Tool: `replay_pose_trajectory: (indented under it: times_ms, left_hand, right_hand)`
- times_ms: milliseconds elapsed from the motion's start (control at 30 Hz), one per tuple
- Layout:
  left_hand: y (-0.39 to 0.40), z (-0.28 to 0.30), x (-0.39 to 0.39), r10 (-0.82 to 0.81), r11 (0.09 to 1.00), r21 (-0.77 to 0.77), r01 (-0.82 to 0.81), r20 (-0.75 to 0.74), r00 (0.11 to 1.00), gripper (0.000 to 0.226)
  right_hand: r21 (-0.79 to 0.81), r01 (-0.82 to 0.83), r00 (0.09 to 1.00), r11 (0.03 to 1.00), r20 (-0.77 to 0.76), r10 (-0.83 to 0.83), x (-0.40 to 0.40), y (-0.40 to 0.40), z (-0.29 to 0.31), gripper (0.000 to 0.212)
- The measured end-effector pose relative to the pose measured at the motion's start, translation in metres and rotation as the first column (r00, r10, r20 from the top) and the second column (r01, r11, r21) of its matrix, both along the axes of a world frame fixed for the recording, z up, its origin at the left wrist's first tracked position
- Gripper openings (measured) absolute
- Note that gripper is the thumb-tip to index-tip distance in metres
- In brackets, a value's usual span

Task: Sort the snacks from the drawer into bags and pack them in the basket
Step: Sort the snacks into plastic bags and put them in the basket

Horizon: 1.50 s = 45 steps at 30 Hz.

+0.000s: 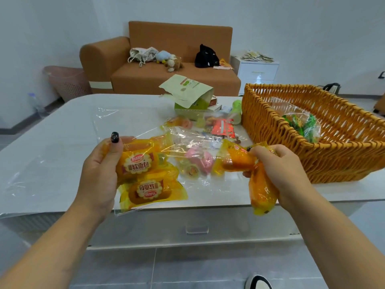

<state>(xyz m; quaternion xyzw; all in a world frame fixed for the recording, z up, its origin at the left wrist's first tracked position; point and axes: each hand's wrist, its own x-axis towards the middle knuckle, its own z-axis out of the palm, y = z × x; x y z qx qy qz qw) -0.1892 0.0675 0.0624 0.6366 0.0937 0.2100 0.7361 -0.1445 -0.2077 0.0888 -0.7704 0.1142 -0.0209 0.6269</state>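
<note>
Head view: bread packs going into a clear bag [104, 163] on the white table [62, 122].
Left hand [100, 170] pinches the bag's mouth over two crosswise packs [143, 178]; right hand [270, 167] clutches two more packs [250, 174], one hanging lengthwise down. Loose snacks [200, 142] lie between them and the wicker basket [291, 142].

I see a home living room. Evidence: brown sofa [166, 65] carrying soft toys [169, 59], low white table [62, 130].

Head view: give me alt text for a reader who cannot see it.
A person's left hand grips a clear bag of yellow bread packets, while the right hand holds two more packets over a white table. A wicker basket at right contains one filled bag.
</note>
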Motion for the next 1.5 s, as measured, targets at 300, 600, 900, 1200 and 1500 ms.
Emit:
replay_pose_trajectory:
  times_ms: [300, 600, 900, 1200, 1500]
  left_hand:
    - [0.0, -0.001, -0.001, 0.017, 0.999, 0.043, -0.017, -0.005, 1.0, 0.037]
    - [0.006, -0.002, 0.002, 0.096, 0.995, -0.009, -0.097, -0.027, 0.995, 0.027]
    - [0.003, -0.001, -0.002, 0.081, 0.995, 0.063, -0.081, -0.001, 0.997, 0.028]
    - [0.0, -0.001, -0.003, -0.021, 0.986, 0.164, 0.021, -0.003, 1.0, 0.033]
    - [-0.024, -0.013, -0.003, -0.214, 0.97, 0.079, 0.229, -0.162, 0.963, 0.039]
  right_hand:
    - [0.11, -0.117, 0.98, 0.987, -0.151, 0.133, -0.002, 0.003, 0.002, 0.026]
    - [0.45, -0.105, 0.921, 0.887, -0.293, 0.258, 0.003, -0.002, 0.001, 0.069]
    - [0.152, -0.206, 0.925, 0.967, -0.293, 0.243, 0.007, -0.006, 0.003, 0.054]
    - [0.066, -0.269, 0.927, 0.961, -0.252, 0.277, 0.01, -0.012, 0.0, 0.043]
    - [0.532, -0.181, 0.884, 0.827, -0.28, 0.374, 0.003, -0.001, -0.006, 0.03]
